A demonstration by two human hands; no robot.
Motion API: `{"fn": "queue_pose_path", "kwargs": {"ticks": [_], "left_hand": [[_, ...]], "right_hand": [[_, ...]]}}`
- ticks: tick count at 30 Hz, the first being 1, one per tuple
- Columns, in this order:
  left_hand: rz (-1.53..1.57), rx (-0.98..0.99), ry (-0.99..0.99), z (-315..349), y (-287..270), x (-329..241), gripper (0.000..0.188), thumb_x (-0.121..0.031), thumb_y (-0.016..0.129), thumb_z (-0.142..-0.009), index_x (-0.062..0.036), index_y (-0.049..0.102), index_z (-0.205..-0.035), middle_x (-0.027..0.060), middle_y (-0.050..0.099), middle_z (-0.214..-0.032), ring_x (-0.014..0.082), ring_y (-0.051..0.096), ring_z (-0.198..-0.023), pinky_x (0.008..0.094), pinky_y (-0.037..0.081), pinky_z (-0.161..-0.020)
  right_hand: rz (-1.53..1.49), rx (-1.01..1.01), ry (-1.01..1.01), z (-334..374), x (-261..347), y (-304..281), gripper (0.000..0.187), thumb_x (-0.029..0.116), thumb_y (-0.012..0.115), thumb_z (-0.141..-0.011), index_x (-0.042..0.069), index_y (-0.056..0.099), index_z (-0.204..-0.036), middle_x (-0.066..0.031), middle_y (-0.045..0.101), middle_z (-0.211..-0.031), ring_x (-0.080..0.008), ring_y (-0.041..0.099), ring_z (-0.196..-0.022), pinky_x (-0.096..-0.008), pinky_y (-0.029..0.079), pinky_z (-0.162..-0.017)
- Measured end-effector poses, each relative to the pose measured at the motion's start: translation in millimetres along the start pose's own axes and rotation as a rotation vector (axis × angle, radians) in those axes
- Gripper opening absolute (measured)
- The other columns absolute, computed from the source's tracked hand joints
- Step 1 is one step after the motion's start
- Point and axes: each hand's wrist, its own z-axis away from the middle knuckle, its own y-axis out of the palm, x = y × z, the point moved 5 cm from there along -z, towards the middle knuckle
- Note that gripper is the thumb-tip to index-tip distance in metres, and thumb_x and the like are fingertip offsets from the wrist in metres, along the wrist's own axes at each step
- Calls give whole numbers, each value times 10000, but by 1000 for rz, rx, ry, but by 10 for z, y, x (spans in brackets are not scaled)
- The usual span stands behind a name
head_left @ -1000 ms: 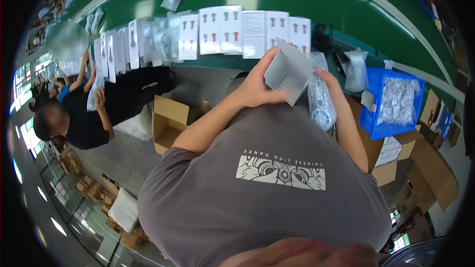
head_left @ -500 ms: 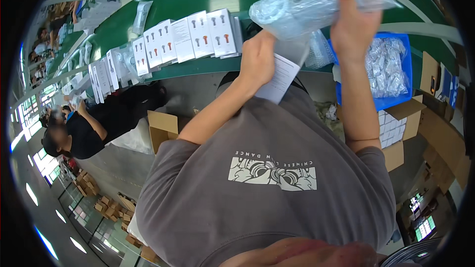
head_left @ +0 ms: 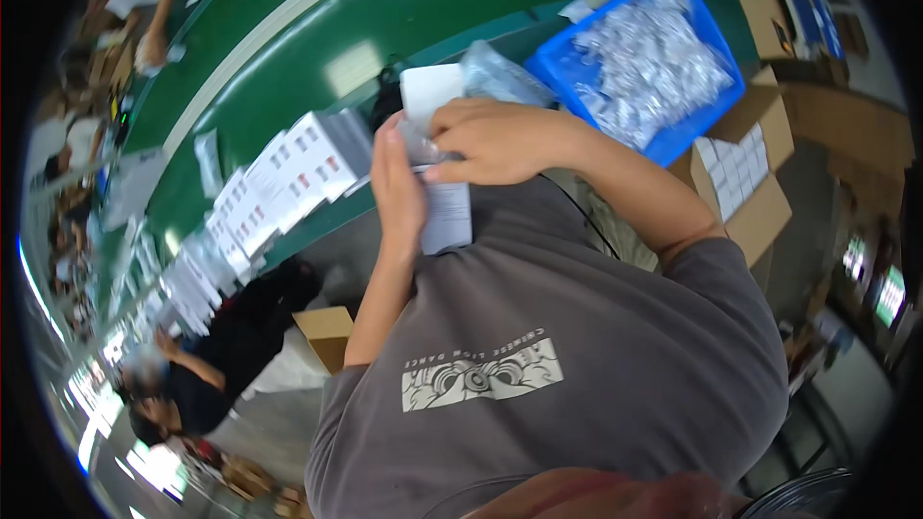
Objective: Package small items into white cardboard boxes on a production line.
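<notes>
A white printed box (head_left: 447, 218) stands against the front of my shirt, with a pale flap (head_left: 430, 86) up at its far side. My left hand (head_left: 397, 183) is closed along the left side of the box, its fingers pointing away from me. From the right, my right hand (head_left: 495, 142) reaches over the box mouth, its fingers bent down onto a clear plastic bag (head_left: 415, 144) between the hands. What lies inside the box is hidden by my fingers. Just beyond my right hand, a bluish clear plastic bag (head_left: 505, 72) lies on the green table.
A row of white printed boxes (head_left: 279, 183) runs leftward along the table edge (head_left: 336, 197). On the right sits a blue bin (head_left: 716, 101) of small clear-bagged parts, near a cardboard carton (head_left: 774, 173) holding small white boxes. A co-worker (head_left: 207, 375) in dark clothes works at the left.
My right hand has come down from above the table with the clear plastic bag to the box mouth. My left hand has shifted leftward along the box. The whole view has turned.
</notes>
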Motion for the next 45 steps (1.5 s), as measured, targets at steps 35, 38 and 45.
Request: {"fn": "queue_pose_path", "kwargs": {"ticks": [35, 38, 45], "left_hand": [[-302, 18, -125, 22, -199, 206, 369, -340, 485, -1040, -106, 478, -1325, 83, 577, -890, 172, 534, -853, 338, 452, -782], [-275, 105, -97, -39, -32, 138, 397, -368, 481, -1033, -111, 473, -1335, 117, 571, -852, 207, 550, -831, 362, 452, -778], [-206, 184, 134, -21, 140, -17, 449, -397, 282, -1076, -97, 490, -1339, 192, 634, -1099, 311, 610, -1021, 368, 452, -920]], "right_hand": [[161, -1033, 1152, 3665, -4214, 218, 370, 321, 489, -1012, 13, 543, -1210, -197, 653, -1058, -288, 711, -800, -372, 580, -569], [-510, -1275, 1123, 3499, -3374, -105, 368, 267, 611, -971, 20, 513, -1226, -138, 639, -1090, -263, 708, -867, -339, 602, -618], [-843, -1088, 84, 1580, -1140, -629, 223, 18, 645, -913, -1, 587, -1128, -161, 648, -1197, -231, 659, -1059, -367, 560, -943]]}}
